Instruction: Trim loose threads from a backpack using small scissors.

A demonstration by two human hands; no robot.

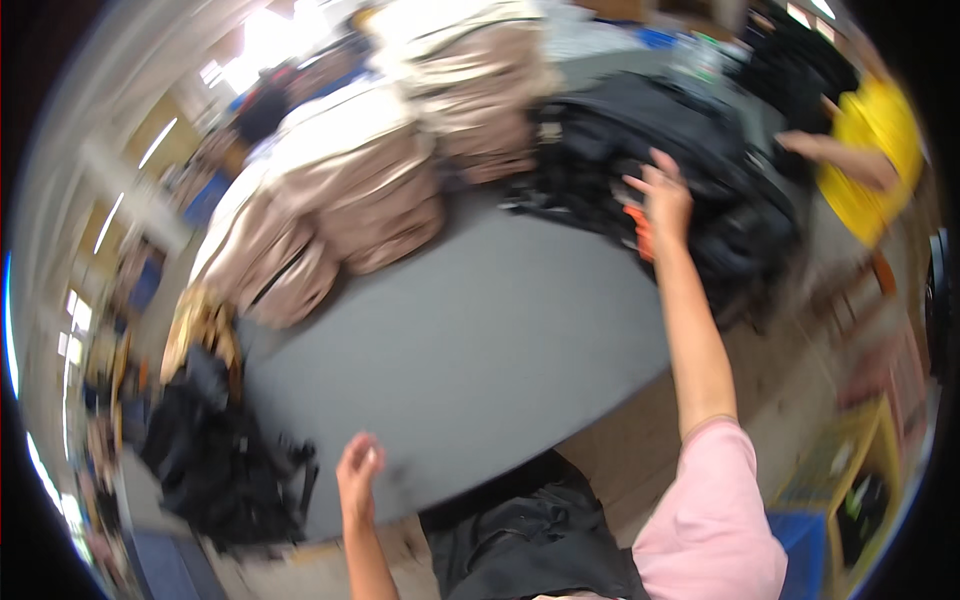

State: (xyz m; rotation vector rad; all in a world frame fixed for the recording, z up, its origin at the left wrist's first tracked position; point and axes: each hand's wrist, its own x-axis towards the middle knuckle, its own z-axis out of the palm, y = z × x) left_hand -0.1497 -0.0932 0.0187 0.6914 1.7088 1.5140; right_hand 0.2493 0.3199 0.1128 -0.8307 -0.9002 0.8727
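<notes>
My right hand (665, 200) reaches out over the far right of the table, with some fingers stretched toward a pile of black backpacks (730, 215). Against its palm is an orange-handled tool (638, 232), too blurred to name its kind. My left hand (358, 475) hovers above the table's near edge, its fingers loosely curled and apart, with nothing visible in them. To its left, a black bag with straps (225, 460) lies at the table's edge. Several beige-pink backpacks (370, 190) stand along the far left side of the grey table (470, 320).
A person in a yellow shirt (875, 150) works at the right, one arm toward dark bags. A wooden stool (855, 295) stands near them. At lower right is a yellow crate (840, 450) beside a blue bin (797, 545). A clear plastic bottle (705, 58) stands behind the black backpacks.
</notes>
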